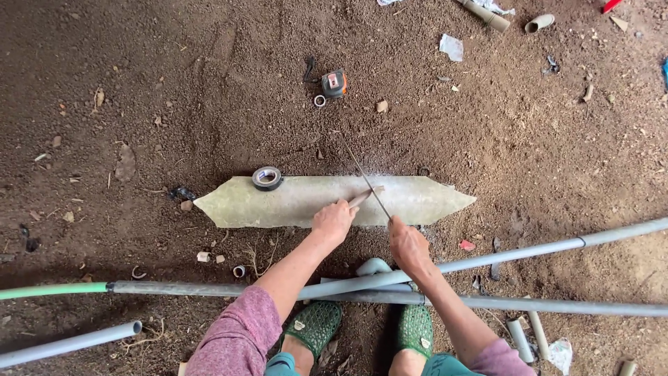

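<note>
My left hand point(332, 221) pins a short pipe piece point(364, 197) flat on the pale slab point(278, 203) w/ fingers wrapped round it, right hand point(408, 244) fisted tight on saw blade point(362, 173) crossing it.

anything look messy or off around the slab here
Pale dust lies spilled on the slab beside the saw blade. Pipe offcuts and scraps of paper litter the dirt.

short pale pipe piece point(366, 196) flat on slab, thin saw blade point(362, 173) slanting across it
</note>
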